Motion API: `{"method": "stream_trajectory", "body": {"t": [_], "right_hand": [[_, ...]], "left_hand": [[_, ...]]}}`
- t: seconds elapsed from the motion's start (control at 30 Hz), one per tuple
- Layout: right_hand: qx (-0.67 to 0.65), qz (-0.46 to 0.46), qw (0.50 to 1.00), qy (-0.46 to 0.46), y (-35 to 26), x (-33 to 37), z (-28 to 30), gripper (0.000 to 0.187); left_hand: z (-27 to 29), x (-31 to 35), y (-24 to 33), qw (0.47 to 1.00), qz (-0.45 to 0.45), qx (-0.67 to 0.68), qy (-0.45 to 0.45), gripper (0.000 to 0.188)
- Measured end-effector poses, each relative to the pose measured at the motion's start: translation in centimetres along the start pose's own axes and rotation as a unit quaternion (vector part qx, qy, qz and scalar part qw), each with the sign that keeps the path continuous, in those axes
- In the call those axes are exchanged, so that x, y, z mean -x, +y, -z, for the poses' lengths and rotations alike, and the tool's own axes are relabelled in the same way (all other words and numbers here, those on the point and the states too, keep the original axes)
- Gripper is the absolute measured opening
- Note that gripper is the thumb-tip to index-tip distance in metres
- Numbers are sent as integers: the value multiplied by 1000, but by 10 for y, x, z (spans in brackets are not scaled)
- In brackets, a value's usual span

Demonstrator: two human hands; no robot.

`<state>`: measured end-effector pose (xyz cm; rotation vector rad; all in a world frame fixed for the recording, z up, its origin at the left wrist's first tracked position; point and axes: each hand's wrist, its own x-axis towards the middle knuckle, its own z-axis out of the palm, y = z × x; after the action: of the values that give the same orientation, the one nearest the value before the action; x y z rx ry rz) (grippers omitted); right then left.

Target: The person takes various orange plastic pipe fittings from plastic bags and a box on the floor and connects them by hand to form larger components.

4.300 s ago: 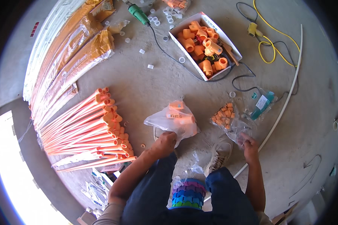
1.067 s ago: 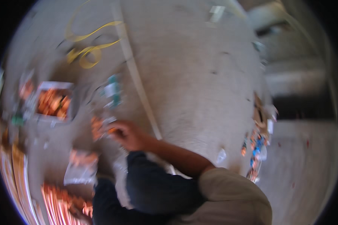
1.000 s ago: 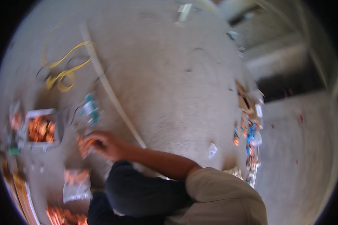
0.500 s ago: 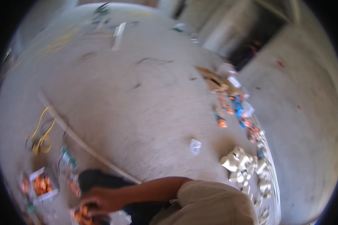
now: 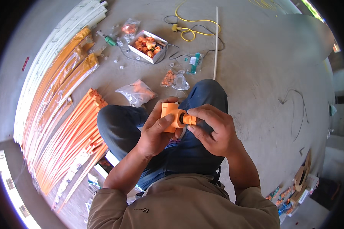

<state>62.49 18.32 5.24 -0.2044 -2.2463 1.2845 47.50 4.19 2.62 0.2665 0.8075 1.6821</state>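
Above my lap, my left hand (image 5: pixel 153 133) is wrapped round an orange plastic pipe tee (image 5: pixel 169 111), its thumb lying across the front. Between the thumb and fingers of my right hand (image 5: pixel 219 131) is a small orange threaded plug (image 5: pixel 190 120). The plug lines up with the tee's side opening, where a dark ring shows. Its threads are partly visible; how far it sits inside the tee I cannot tell. Both hands are closed, and the two fittings meet between them.
Past my knees are a white box (image 5: pixel 135 50) of orange fittings, a clear bag (image 5: pixel 138 92) and a smaller pile of orange fittings (image 5: pixel 168 78). Bundled orange pipes (image 5: pixel 70 143) lie at left. A pale pipe (image 5: pixel 216 42) and yellow cable (image 5: pixel 195 32) lie ahead.
My view has swung round from the room's open floor to my lap. A hand was low among orange fittings at lower left; now both hands hold orange fittings together above my lap.
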Motion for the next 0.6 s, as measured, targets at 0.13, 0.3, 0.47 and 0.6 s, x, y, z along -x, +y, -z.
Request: {"method": "stream_trajectory", "body": {"t": [0.13, 0.3, 0.47, 0.6], "right_hand": [[57, 44, 997, -39, -3, -3, -10, 31], [62, 38, 995, -63, -5, -5, -15, 30], [142, 75, 983, -90, -5, -8, -17, 32], [116, 143, 980, -81, -9, -14, -22, 32]], "left_hand": [[9, 14, 3, 998, -27, -59, -6, 59], [11, 24, 2, 989, -71, -127, 10, 57], [6, 28, 4, 992, -72, -99, 27, 55], [17, 30, 9, 997, -41, -62, -11, 54]]}}
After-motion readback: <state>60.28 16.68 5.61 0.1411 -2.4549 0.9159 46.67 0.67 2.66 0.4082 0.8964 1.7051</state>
